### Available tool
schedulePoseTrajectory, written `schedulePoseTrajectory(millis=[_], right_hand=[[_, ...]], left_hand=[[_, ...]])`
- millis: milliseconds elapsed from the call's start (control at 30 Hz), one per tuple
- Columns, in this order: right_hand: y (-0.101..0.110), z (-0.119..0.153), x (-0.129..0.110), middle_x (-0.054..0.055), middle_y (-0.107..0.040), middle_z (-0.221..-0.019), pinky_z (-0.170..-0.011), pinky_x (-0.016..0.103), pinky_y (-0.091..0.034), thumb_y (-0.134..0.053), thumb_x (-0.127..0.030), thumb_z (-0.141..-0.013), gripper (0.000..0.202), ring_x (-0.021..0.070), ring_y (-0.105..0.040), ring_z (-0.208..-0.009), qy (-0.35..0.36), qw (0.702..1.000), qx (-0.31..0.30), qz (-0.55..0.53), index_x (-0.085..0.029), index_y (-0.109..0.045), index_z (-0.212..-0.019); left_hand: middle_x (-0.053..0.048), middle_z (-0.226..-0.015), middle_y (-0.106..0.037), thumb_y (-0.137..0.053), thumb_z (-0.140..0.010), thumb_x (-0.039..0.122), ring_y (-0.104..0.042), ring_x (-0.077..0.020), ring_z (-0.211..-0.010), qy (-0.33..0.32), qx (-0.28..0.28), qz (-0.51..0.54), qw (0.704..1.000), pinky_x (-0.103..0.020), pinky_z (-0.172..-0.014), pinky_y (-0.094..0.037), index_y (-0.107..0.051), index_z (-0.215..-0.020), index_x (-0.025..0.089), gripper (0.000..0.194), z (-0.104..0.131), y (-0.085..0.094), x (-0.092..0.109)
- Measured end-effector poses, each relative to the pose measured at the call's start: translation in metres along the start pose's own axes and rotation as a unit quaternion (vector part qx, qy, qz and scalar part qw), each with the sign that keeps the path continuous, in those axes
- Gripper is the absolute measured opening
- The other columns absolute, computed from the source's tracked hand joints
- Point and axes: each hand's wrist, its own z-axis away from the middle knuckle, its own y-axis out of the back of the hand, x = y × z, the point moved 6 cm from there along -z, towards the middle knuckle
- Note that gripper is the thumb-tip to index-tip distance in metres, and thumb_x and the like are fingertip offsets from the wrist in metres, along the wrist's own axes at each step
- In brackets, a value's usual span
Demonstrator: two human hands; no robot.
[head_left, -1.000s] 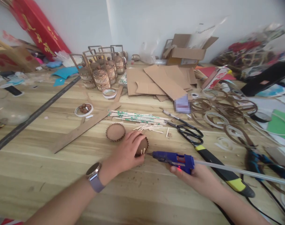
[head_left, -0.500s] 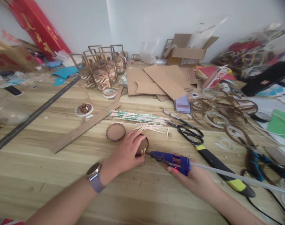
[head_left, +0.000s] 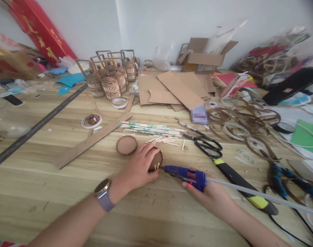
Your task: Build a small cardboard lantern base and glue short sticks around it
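With fingers curved over its rim, my left hand (head_left: 141, 166) grips a small round brown cardboard tray (head_left: 156, 158) on the table. Short pale stick pieces (head_left: 157, 166) stand at the tray's near edge. My right hand (head_left: 210, 193) is wrapped round a blue hot glue gun (head_left: 187, 175), a long clear glue stick (head_left: 249, 191) running out of its back and a red light glowing on it. The gun's nozzle points left, right at those stick pieces. Beside the left hand lies a second round tray (head_left: 127, 145) with a dark beaded rim. Cut stick pieces (head_left: 163, 139) are scattered just beyond.
Paper-wrapped sticks (head_left: 151, 128) lie farther back. To the right are black scissors (head_left: 207, 144), a black-and-yellow handled tool (head_left: 233, 178), pliers (head_left: 278, 178) and brown hoops (head_left: 225, 118). Small lidded baskets (head_left: 111, 85) stand behind, near cardboard sheets (head_left: 179, 89). A cardboard strip (head_left: 94, 142) lies left.
The glue gun and my right hand have shifted very slightly left, along with a small shift of the whole view. My left hand keeps its hold on the tray.
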Motion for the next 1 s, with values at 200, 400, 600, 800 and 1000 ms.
schedulePoseTrajectory(millis=[200, 400, 600, 800, 1000], right_hand=[[-0.0003, 0.0004, -0.0004, 0.009, -0.076, -0.095, -0.077, 0.036, -0.057, -0.052, -0.042, -0.085, 0.029, 0.0287, -0.071, -0.087, -0.004, 1.000, 0.011, -0.007, -0.023, -0.072, -0.097], [0.0002, 0.0014, 0.0006, 0.009, -0.076, -0.096, -0.079, 0.036, -0.057, -0.051, -0.045, -0.085, 0.033, 0.0286, -0.071, -0.090, -0.010, 1.000, 0.014, 0.005, -0.023, -0.072, -0.097], [-0.0011, 0.0018, 0.0012, 0.010, -0.076, -0.100, -0.081, 0.038, -0.057, -0.051, -0.045, -0.085, 0.035, 0.0294, -0.071, -0.093, -0.015, 1.000, 0.012, 0.005, -0.021, -0.072, -0.098], [-0.0017, 0.0022, 0.0016, 0.009, -0.077, -0.098, -0.081, 0.037, -0.056, -0.052, -0.045, -0.085, 0.033, 0.0287, -0.071, -0.092, -0.012, 1.000, 0.017, 0.004, -0.023, -0.072, -0.098], [-0.0018, 0.0022, 0.0025, 0.010, -0.076, -0.101, -0.082, 0.038, -0.057, -0.052, -0.046, -0.085, 0.035, 0.0295, -0.071, -0.095, -0.016, 1.000, 0.017, 0.015, -0.022, -0.073, -0.100]], left_hand=[[-0.017, -0.141, -0.049, -0.066, -0.075, 0.017, -0.041, -0.0348, -0.134, 0.000, 0.009, 0.010, 1.000, -0.055, -0.112, -0.038, -0.050, -0.130, 0.018, 0.057, 0.0015, -0.0006, -0.0012], [-0.017, -0.141, -0.049, -0.067, -0.075, 0.017, -0.041, -0.0348, -0.134, 0.001, 0.007, 0.011, 1.000, -0.054, -0.112, -0.038, -0.050, -0.129, 0.017, 0.057, 0.0010, -0.0009, -0.0014], [-0.018, -0.141, -0.049, -0.066, -0.075, 0.017, -0.041, -0.0352, -0.135, -0.001, 0.004, 0.011, 1.000, -0.056, -0.111, -0.038, -0.050, -0.129, 0.016, 0.056, 0.0005, -0.0005, -0.0004], [-0.017, -0.141, -0.049, -0.067, -0.074, 0.016, -0.042, -0.0356, -0.134, 0.003, 0.010, 0.013, 1.000, -0.056, -0.111, -0.038, -0.051, -0.128, 0.018, 0.057, 0.0009, -0.0008, -0.0014], [-0.017, -0.142, -0.048, -0.067, -0.074, 0.015, -0.041, -0.0348, -0.135, -0.001, 0.007, 0.007, 1.000, -0.055, -0.112, -0.038, -0.051, -0.128, 0.017, 0.056, 0.0006, -0.0005, -0.0006]])
